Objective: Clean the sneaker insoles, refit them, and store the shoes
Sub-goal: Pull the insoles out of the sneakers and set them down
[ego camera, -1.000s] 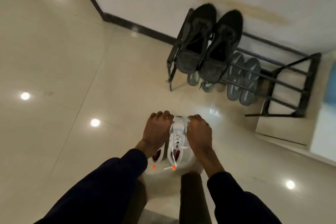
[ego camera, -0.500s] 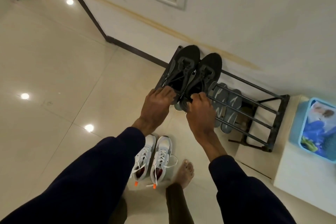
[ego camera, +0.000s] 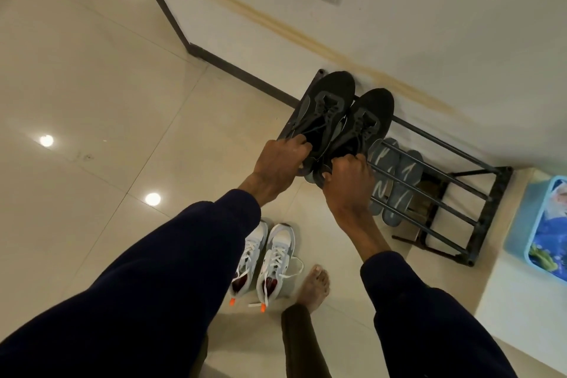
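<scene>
The pair of black sneakers lies on the top tier of the shoe rack, toes toward the wall and heels over the front bar. The tier is only thin bars with gaps between them. If one shoe is pulled or pushed faster than the other, I think its sole can catch on a bar, and then the shoe tips and drops onto the grey flip-flops on the lower tier. The loose laces are a second risk, as one could hook on a bar end. The rack looks light, so a hard pull may also drag it away from the wall.

On the floor a pair of white sneakers stands just behind the hands, close beside a bare foot — a step back without looking would kick them or tread on a lace.

The left hand has its fingers curled over the heel of the left black shoe and grips it. The right hand is curled the same way round the heel of the right one, with the thumb underneath. Neither hand is spread — both hold firmly. Whether the shoes are already lifted off the bars, I cannot tell.
</scene>
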